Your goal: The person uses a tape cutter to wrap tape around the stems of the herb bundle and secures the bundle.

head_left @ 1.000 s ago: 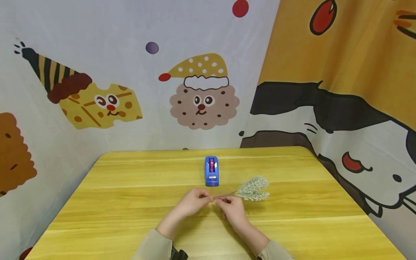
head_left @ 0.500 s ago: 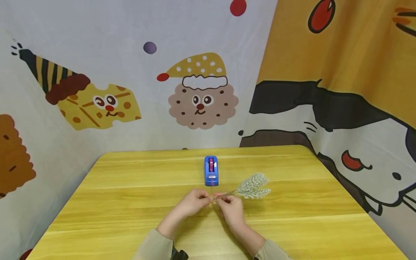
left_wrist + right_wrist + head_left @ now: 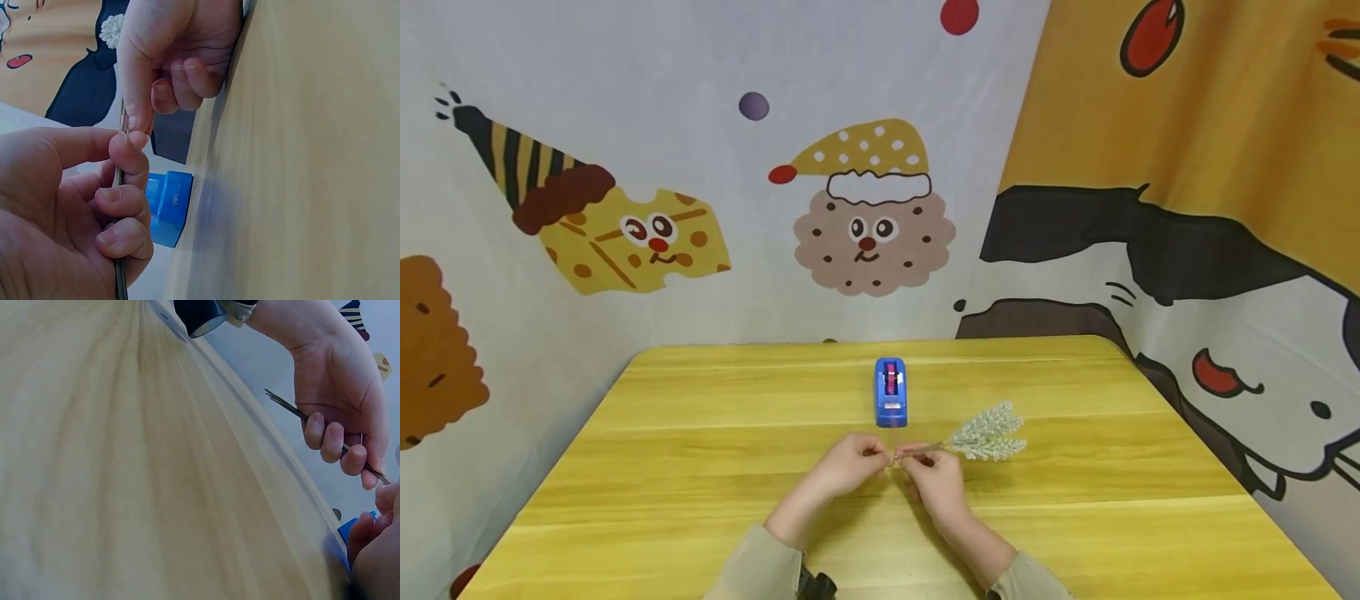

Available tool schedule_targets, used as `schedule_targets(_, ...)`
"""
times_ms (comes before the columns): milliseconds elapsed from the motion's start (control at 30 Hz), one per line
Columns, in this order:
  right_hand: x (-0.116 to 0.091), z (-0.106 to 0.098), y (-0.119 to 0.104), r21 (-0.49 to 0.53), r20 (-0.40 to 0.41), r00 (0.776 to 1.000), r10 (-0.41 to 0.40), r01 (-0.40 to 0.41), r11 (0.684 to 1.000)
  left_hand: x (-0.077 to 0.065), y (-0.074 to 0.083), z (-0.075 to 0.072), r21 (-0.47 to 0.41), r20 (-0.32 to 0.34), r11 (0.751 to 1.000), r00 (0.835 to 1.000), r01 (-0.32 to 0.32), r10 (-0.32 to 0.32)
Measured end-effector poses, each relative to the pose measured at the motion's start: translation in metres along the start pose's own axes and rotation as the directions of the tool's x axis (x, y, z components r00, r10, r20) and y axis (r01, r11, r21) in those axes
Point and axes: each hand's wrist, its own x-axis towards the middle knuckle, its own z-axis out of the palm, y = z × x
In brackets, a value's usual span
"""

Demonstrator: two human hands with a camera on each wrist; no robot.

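Note:
A small bunch of artificial flowers with pale green, grainy heads points to the right above the table. My left hand holds the thin stems, its fingers curled round them in the left wrist view. The cut ends stick out beyond its little finger in the right wrist view. Close beside it, my right hand pinches the stems between thumb and forefinger, nearer the heads. The fingertips of both hands almost meet. Whether any tape lies round the stems there, I cannot tell.
A blue tape dispenser with a pink core stands on the wooden table, just beyond the hands. Behind the table hangs a curtain printed with cartoon figures. A dark wrist device sits at the left sleeve.
The flower heads tipped slightly upward, then came down a little. Both hands stay at nearly the same spot and keep hold of the stems. The head view shifts slightly.

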Motion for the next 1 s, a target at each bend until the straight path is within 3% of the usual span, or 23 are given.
schedule_targets(267,0.0005,-0.0036,0.0013,0.087,0.111,0.992,0.060,-0.069,0.994,0.0017,0.0003,-0.0007,0.026,0.013,1.000,1.000,0.004,-0.004)
schedule_targets(600,0.0028,-0.0070,0.0015,0.115,0.151,0.982,0.116,-0.134,0.984,0.0002,-0.0001,-0.0023,0.049,0.041,0.998,0.999,-0.033,0.030)
schedule_targets(1000,0.0044,-0.0083,0.0029,0.075,0.180,0.980,0.079,-0.094,0.993,-0.0001,-0.0001,-0.0014,0.039,0.041,0.999,0.999,-0.003,0.002)
